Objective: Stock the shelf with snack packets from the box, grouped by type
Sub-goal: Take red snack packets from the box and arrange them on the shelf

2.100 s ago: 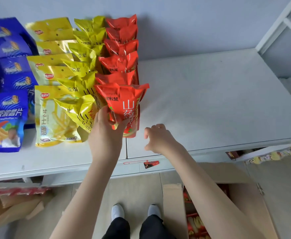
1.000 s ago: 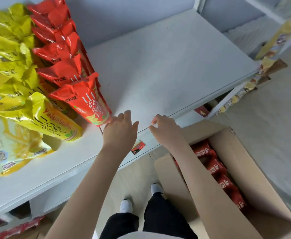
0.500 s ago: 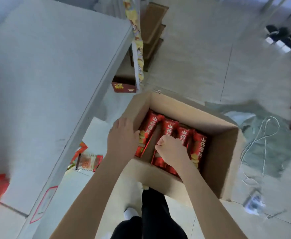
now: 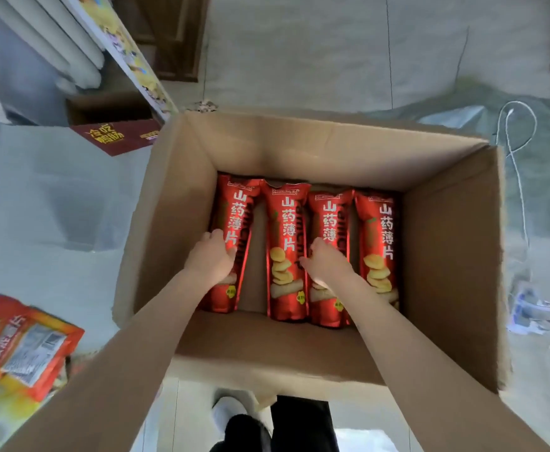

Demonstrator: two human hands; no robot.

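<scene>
An open cardboard box point(image 4: 449, 256) stands on the floor below me. Several long red snack packets with yellow chip pictures lie side by side in it. My left hand point(image 4: 210, 259) curls round the leftmost red packet point(image 4: 234, 216). My right hand point(image 4: 327, 264) grips the third red packet point(image 4: 329, 216), its thumb touching the second red packet point(image 4: 285, 230). A fourth red packet point(image 4: 379, 236) lies at the right, untouched. The shelf's stocked rows are out of view.
A lower white shelf board point(image 4: 48, 203) runs along the left, with a dark red carton point(image 4: 117, 135) at its back. Orange and yellow packets point(image 4: 15, 340) lie at the bottom left. White cables point(image 4: 518, 164) trail on the floor at right. My feet point(image 4: 231, 415) stand before the box.
My view swung from the shelf down to the box. My left hand let go of a red packet on the shelf. Both hands dropped into the box and closed on red packets.
</scene>
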